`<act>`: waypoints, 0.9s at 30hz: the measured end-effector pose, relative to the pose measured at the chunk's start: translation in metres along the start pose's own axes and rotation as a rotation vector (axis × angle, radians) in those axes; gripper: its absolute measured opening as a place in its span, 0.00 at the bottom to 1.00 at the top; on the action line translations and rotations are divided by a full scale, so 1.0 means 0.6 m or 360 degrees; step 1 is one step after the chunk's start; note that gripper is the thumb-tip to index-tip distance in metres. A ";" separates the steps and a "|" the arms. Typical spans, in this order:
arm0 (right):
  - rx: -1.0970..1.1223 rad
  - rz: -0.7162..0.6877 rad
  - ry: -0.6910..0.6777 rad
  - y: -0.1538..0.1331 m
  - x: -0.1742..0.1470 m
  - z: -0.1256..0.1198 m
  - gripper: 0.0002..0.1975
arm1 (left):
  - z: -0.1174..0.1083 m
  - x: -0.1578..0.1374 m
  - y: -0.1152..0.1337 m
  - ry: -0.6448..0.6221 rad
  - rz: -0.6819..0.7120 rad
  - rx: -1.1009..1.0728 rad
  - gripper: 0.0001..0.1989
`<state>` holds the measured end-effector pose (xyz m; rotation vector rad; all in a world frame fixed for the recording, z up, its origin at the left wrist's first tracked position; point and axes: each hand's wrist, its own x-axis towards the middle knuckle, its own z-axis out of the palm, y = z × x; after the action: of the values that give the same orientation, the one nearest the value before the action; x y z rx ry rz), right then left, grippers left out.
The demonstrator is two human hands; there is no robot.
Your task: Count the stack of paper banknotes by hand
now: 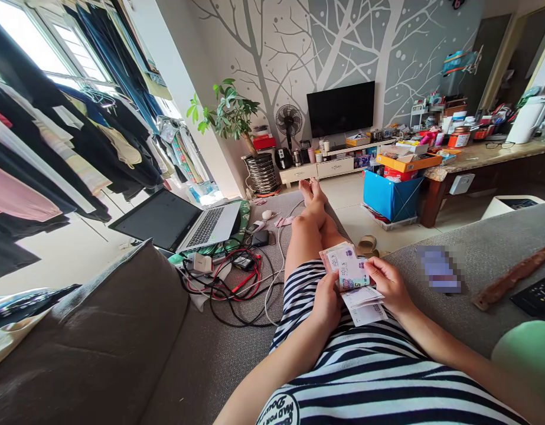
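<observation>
Mid-count over the lap: left hand (pixel 326 300) grips the banknotes (pixel 349 273); right hand (pixel 388 283) fingers pinch the top note; peeling it needs a light slide.

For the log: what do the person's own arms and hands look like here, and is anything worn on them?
Both forearms are bare, with no sleeve showing in the frame. The left hand and right hand carry no gloves, and no rings, watch or bracelet can be made out at either wrist. The only clothing near the arms is a navy-and-white striped garment with a round printed badge at its lower edge.
</observation>
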<state>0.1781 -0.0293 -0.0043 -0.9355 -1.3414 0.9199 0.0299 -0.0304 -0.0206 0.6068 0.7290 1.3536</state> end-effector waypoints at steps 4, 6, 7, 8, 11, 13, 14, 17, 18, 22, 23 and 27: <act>0.0035 -0.0040 -0.0021 0.000 0.000 0.000 0.32 | 0.006 -0.007 0.007 -0.0017 -0.0054 0.0003 0.20; 0.0030 -0.0018 -0.0011 0.004 0.002 0.001 0.33 | 0.008 -0.010 0.010 -0.0015 -0.0077 -0.0008 0.20; 0.0018 0.0014 0.0020 0.007 0.004 0.001 0.33 | 0.008 -0.011 0.011 -0.0011 -0.0080 -0.0016 0.19; 0.0007 0.0055 0.0065 0.011 0.006 0.001 0.33 | 0.008 -0.012 0.011 -0.0010 -0.0081 -0.0017 0.18; 0.0001 0.0155 0.0195 0.024 0.012 0.000 0.33 | 0.007 -0.012 0.011 -0.0018 -0.0078 0.0010 0.11; -0.0014 0.0157 0.0198 0.032 0.014 -0.001 0.33 | 0.006 -0.011 0.012 -0.0025 -0.0067 0.0042 0.11; -0.0027 0.0144 0.0182 0.034 0.015 -0.001 0.33 | 0.006 -0.012 0.012 -0.0029 -0.0063 0.0055 0.13; -0.0095 0.0094 0.0155 0.037 0.014 -0.003 0.33 | 0.007 -0.013 0.012 -0.0038 -0.0055 0.0085 0.19; -0.0127 0.0074 0.0157 0.037 0.014 -0.003 0.33 | 0.006 -0.014 0.011 -0.0041 -0.0057 0.0089 0.19; -0.0203 0.0025 0.0162 0.031 0.013 -0.004 0.33 | 0.004 -0.012 0.009 -0.0013 -0.0073 0.0020 0.19; -0.0197 0.0024 0.0158 0.029 0.012 -0.003 0.32 | 0.003 -0.010 0.008 -0.0003 -0.0075 -0.0011 0.18; -0.0108 -0.0010 0.0108 0.019 0.008 0.000 0.29 | 0.001 -0.004 0.006 0.0012 -0.0086 -0.0042 0.16</act>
<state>0.1782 -0.0209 -0.0130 -1.0050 -1.3240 0.8352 0.0279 -0.0323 -0.0174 0.5581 0.7278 1.3145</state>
